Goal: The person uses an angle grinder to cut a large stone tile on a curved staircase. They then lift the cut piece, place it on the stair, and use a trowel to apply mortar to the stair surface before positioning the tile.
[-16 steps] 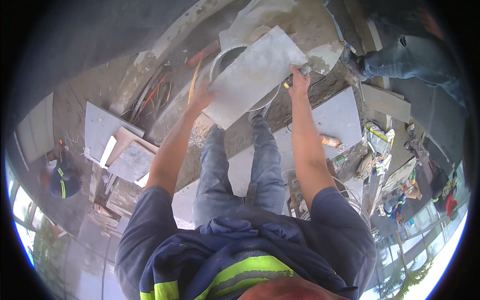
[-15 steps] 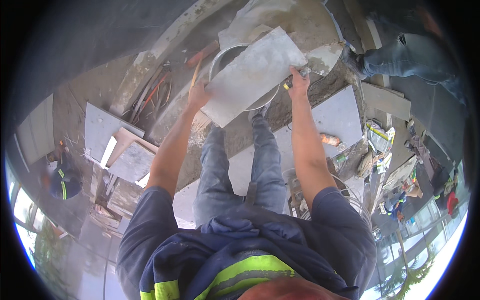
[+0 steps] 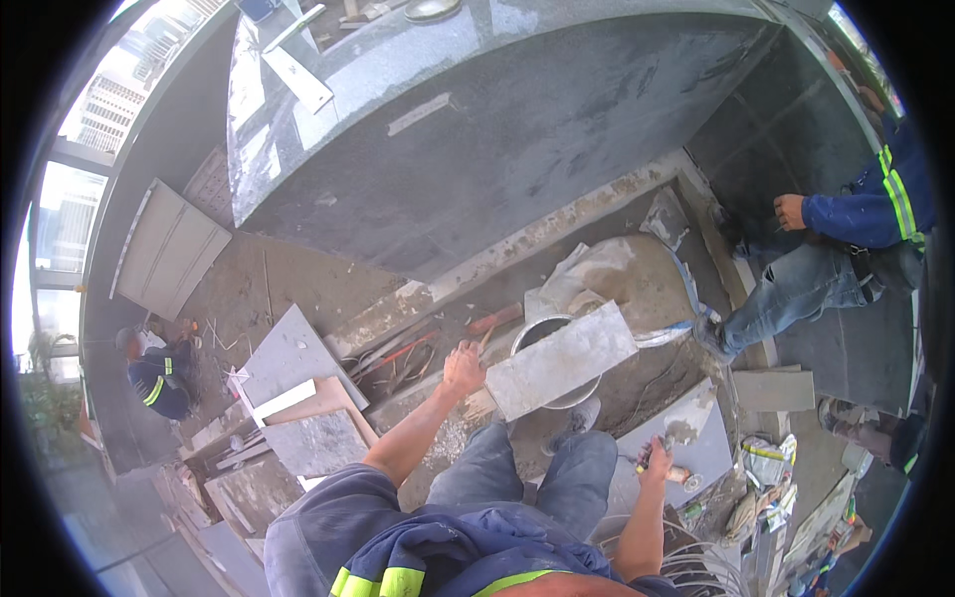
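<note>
A pale grey stone slab lies slantwise across a round metal bucket in front of my legs. My left hand is at the slab's left end, fingers bent, and appears to grip its corner. A thin tan stick shows just beyond those fingers; whether I hold it is unclear. Off to the right and lower, my right hand is closed around a trowel with a mortar-smeared blade. That hand is well apart from the slab, above a large pale board.
Beyond the bucket lies a mortar-covered sheet, then a long dark wall. Cut slabs stack at the left. A co-worker stands at the right; another person is low at the far left. Cables coil near my right arm.
My right hand has left the slab and moved down to the right with the trowel. The slab now sits lower on the bucket. My view has tilted up toward the wall.
</note>
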Demonstrator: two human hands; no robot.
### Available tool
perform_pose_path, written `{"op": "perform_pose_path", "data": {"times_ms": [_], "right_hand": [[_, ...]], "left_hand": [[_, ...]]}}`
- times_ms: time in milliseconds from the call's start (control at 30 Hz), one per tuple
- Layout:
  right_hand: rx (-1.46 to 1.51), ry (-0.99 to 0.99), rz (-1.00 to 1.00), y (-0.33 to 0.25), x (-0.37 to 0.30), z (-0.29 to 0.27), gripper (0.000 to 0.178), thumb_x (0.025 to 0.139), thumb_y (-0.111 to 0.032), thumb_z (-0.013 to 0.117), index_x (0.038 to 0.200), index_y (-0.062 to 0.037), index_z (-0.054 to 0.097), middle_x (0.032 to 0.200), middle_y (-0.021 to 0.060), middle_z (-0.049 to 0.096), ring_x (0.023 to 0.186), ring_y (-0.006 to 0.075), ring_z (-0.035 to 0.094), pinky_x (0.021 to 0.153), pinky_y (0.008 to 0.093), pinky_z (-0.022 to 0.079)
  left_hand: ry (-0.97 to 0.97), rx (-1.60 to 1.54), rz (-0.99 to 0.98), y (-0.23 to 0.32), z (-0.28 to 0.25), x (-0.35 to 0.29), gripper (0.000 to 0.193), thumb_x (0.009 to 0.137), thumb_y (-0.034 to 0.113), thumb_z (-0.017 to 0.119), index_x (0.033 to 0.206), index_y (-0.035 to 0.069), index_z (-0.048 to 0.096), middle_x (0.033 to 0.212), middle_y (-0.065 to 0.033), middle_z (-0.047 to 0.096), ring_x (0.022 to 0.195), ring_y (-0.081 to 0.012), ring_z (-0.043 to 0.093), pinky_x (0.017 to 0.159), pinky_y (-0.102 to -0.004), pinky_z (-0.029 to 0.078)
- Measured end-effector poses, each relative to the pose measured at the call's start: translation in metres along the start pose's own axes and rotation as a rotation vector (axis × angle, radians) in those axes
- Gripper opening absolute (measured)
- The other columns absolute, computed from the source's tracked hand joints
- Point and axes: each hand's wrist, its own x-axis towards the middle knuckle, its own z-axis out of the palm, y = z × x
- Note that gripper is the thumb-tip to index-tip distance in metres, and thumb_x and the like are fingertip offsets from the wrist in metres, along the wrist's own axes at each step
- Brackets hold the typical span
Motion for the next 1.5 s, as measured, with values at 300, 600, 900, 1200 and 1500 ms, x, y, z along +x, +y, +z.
{"op": "perform_pose_path", "data": {"times_ms": [300, 600, 900, 1200, 1500], "right_hand": [[-0.35, -0.177, 0.117, 0.031, -0.085, -0.077, 0.018, 0.104, -0.022, 0.07, 0.109, -0.0053, 0.066, 0.077, 0.0104, 0.066, 0.056, 0.0214, 0.061, 0.047, 0.0389, 0.047], [-0.52, -0.387, -0.072, -0.08, -0.101, 0.048, 0.025, 0.101, -0.023, 0.07, 0.115, -0.0023, 0.07, 0.086, 0.0119, 0.071, 0.066, 0.024, 0.066, 0.056, 0.0412, 0.052], [-0.731, -0.405, -0.115, -0.132, -0.104, 0.054, 0.033, 0.099, -0.023, 0.071, 0.122, 0.0008, 0.074, 0.094, 0.0134, 0.076, 0.075, 0.0266, 0.072, 0.066, 0.0436, 0.057], [-0.654, -0.275, -0.376, -0.213, -0.069, 0.076, 0.019, 0.094, -0.016, 0.078, 0.099, 0.0013, 0.075, 0.072, 0.009, 0.068, 0.052, 0.0205, 0.062, 0.046, 0.0408, 0.048], [-0.716, -0.404, -0.781, -0.363, -0.075, 0.189, 0.045, 0.094, -0.037, 0.082, 0.117, 0.0007, 0.075, 0.082, 0.0175, 0.076, 0.064, 0.028, 0.073, 0.064, 0.0438, 0.059]], "left_hand": [[0.636, -0.378, 0.452, 0.124, -0.216, -0.014, 0.017, 0.09, 0.001, 0.069, 0.102, 0.009, 0.078, 0.093, -0.0145, 0.074, 0.082, -0.0341, 0.076, 0.074, -0.046, 0.061], [1.507, -0.187, 0.852, 0.23, -0.548, -0.063, 0.021, 0.084, -0.003, 0.074, 0.1, 0.011, 0.077, 0.092, -0.0085, 0.075, 0.077, -0.0291, 0.074, 0.069, -0.0403, 0.059], [1.69, 0.321, -0.334, 0.147, -0.873, -0.193, 0.045, 0.088, 0.025, 0.07, 0.125, 0.0, 0.071, 0.116, -0.0207, 0.078, 0.11, -0.0416, 0.075, 0.103, -0.0523, 0.054], [1.197, 0.414, -0.52, -0.021, -0.875, -0.184, 0.052, 0.089, 0.046, 0.071, 0.111, -0.002, 0.077, 0.109, -0.0196, 0.08, 0.113, -0.0378, 0.076, 0.104, -0.0517, 0.054], [0.895, 0.191, -0.509, -0.094, -0.562, -0.122, 0.068, 0.086, 0.057, 0.072, 0.123, 0.0, 0.075, 0.12, -0.0208, 0.077, 0.12, -0.037, 0.074, 0.107, -0.0519, 0.053]]}}
